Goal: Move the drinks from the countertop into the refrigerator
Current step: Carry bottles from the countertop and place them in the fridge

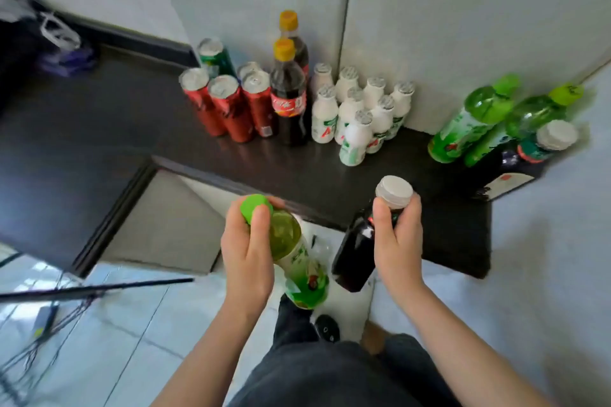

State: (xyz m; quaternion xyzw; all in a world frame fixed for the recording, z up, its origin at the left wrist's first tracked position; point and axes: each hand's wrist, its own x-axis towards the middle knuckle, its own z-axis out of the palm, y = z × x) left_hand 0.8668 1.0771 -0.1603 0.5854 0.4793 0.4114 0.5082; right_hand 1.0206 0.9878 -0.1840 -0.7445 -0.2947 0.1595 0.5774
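Dark countertop (99, 116) beyond; left grip (246, 251) tight round green-drink bottle (294, 251), right grip (396, 235) round dark-drink bottle (355, 254).

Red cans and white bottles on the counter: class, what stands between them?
Two yellow-capped cola bottles, one behind the other; the head view shows this.

Tiled floor (132, 340), black shoe (326, 329)

2 bare forearms extend from the lower frame to centre; left hand (246, 248) grips a green-capped bottle (292, 241) at its neck, right hand (396, 238) a white-capped dark bottle (353, 258).
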